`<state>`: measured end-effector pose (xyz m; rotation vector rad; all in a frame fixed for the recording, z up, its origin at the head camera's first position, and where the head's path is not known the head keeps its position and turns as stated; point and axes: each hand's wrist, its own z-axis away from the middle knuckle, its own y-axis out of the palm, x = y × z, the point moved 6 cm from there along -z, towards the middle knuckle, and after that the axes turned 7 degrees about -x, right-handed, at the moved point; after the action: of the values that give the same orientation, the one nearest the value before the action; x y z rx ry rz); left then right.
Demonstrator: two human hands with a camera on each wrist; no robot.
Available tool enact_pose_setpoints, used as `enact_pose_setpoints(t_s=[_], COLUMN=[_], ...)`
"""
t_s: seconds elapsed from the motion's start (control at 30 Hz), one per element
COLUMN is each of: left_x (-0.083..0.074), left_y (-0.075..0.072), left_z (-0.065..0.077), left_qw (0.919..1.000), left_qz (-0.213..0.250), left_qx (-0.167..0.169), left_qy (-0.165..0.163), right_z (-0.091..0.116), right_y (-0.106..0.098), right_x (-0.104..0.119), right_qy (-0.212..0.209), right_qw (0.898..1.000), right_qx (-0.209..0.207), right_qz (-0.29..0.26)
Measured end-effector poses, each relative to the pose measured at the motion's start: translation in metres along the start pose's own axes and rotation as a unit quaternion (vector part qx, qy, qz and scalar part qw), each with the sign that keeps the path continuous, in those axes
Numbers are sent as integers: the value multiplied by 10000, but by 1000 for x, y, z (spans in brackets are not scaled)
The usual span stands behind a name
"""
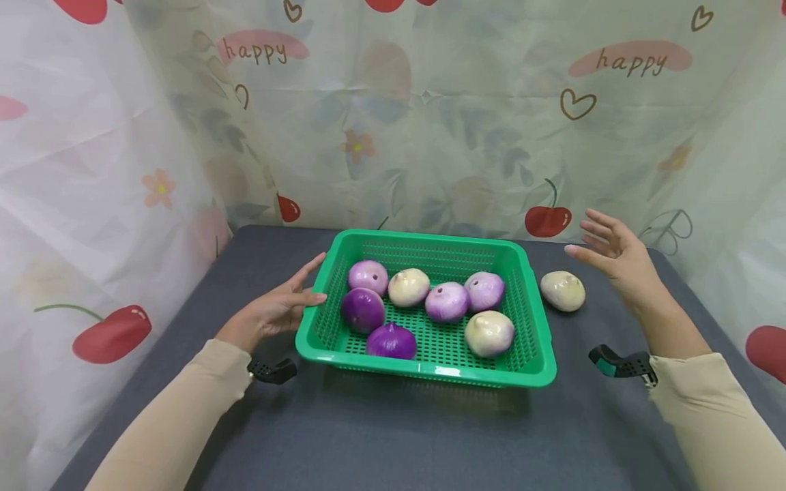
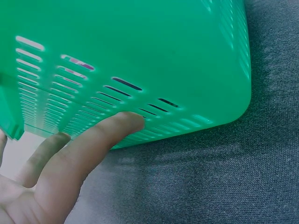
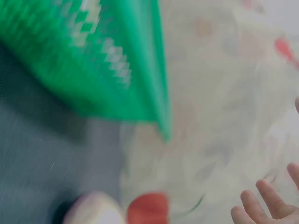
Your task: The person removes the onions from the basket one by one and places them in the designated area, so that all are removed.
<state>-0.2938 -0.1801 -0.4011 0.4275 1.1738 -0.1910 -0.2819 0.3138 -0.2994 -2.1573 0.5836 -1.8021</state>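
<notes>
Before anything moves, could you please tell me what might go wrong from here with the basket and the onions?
The loose onion might roll if bumped, since it is rounded and the right hand is not holding it. The basket could swing round if pushed, since only the left hand touches it, at one end.

Glossy plastic basket (image 1: 381, 363), shiny onions (image 1: 489, 334), matt tabletop (image 1: 399, 436)

Basket (image 3: 107, 84) blurred in R wrist cam, onion (image 3: 95, 211) cropped btm, R hand (image 3: 273, 207) part cropped
</notes>
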Motion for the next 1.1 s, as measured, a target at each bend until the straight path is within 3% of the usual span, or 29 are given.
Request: enact_pose_setpoints(t_s=[0.13,0.27,0.47,0.77,1.1], left_x=[0,-1,0,0,0], left_y=[0,1,0,0,0], left_z=[0,1,0,0,0], left_qw=[10000,10000,10000,10000,10000], left_qz=[-40,-28,-4,11,5], left_qx=[-9,24,26,70,83], left_qy=[-8,-2,-15,-10,-6], right_z=[11,22,38,52,65], right_y=[13,35,73,136,195], right_x=[32,60,85,92,81], right_qy=[-408,-832,-1326,-1123,-806], right_qw=[9973,9865,9766,9742,9677], right_qx=[-50,118,603,1171,1703], right_qz=[-607,-1407,-1580,-1567,-1676])
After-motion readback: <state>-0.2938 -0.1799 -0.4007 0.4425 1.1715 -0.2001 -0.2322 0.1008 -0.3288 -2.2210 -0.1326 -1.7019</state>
